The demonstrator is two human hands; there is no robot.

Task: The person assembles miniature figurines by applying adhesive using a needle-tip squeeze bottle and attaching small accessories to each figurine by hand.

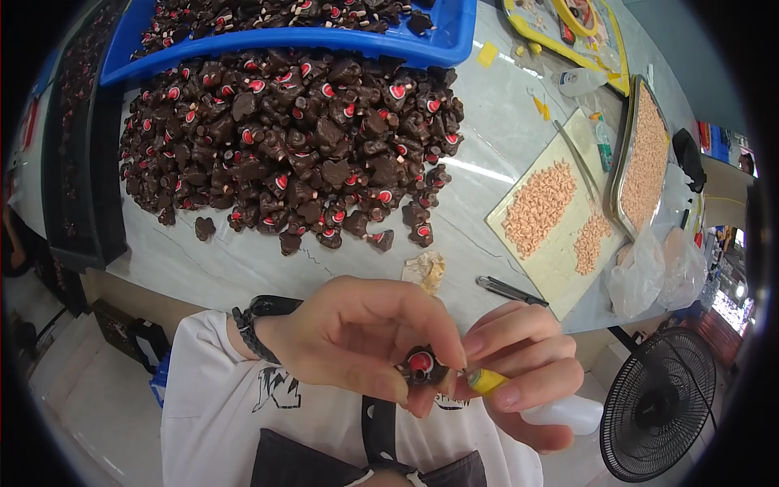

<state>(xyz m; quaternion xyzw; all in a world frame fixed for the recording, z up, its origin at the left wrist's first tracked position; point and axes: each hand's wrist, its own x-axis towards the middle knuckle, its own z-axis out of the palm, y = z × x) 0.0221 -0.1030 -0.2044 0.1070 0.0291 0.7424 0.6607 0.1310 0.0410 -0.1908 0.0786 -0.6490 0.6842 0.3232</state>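
Dark brown, lumpy, with a red-and-white spot on top, the small figure [421, 365] sits pinched in your left hand [357, 337]; your right hand [519, 365] grips a yellow-tipped squeeze bottle [535, 399] touching it.

Heap of pieces [292, 138] on table [479, 211], tray [422, 45] behind, board [552, 219] right.

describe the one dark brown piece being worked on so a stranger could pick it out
Below the big heap of dark brown pieces on the pale table, find the left hand. Its fingertips pinch one brown piece with a red-and-white spot. It alone is lifted and meets a yellow-tipped bottle.
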